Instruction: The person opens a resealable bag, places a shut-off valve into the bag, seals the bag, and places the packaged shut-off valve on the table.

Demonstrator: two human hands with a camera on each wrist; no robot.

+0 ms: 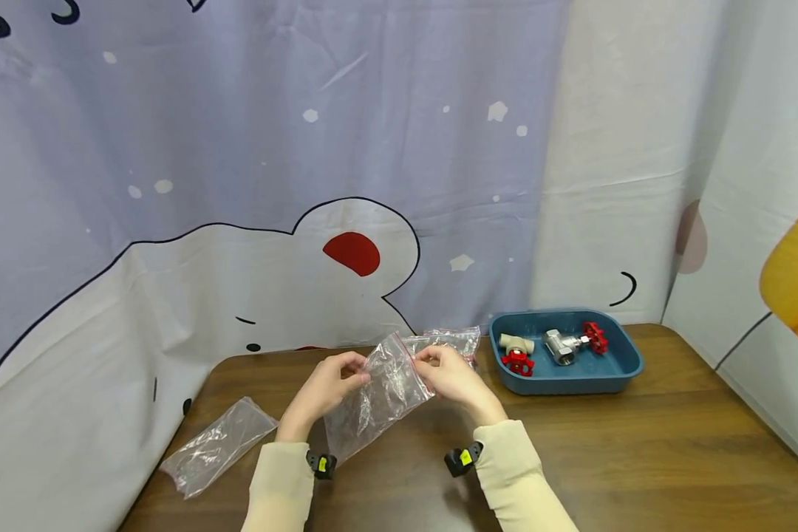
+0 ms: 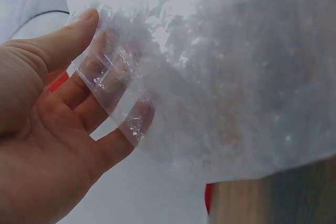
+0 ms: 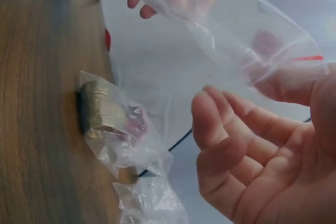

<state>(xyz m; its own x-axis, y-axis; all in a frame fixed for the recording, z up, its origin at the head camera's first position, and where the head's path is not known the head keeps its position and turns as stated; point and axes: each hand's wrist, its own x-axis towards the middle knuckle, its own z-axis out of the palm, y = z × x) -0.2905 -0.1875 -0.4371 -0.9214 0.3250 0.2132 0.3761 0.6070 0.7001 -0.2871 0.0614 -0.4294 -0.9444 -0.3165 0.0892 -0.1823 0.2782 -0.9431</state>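
A clear zip bag (image 1: 382,399) with a red strip along its mouth hangs between the two hands. My left hand (image 1: 335,380) holds its left edge; in the left wrist view the thumb lies in front of the plastic and the fingers (image 2: 94,98) show through it. At the red-strip end, my right hand (image 1: 448,377) holds the bag. The right wrist view shows the thumb against the plastic and the fingers (image 3: 207,119) curled apart from it. Behind, partly hidden, another bag (image 1: 462,341) contains a brass-coloured valve (image 3: 102,108) with a red handle.
A blue tray (image 1: 572,386) at the back right holds a pale valve (image 1: 516,344) and a silver valve (image 1: 561,346), both with red handwheels. Another clear bag (image 1: 219,447) lies flat on the left of the wooden table (image 1: 678,443). A printed curtain (image 1: 439,185) hangs behind.
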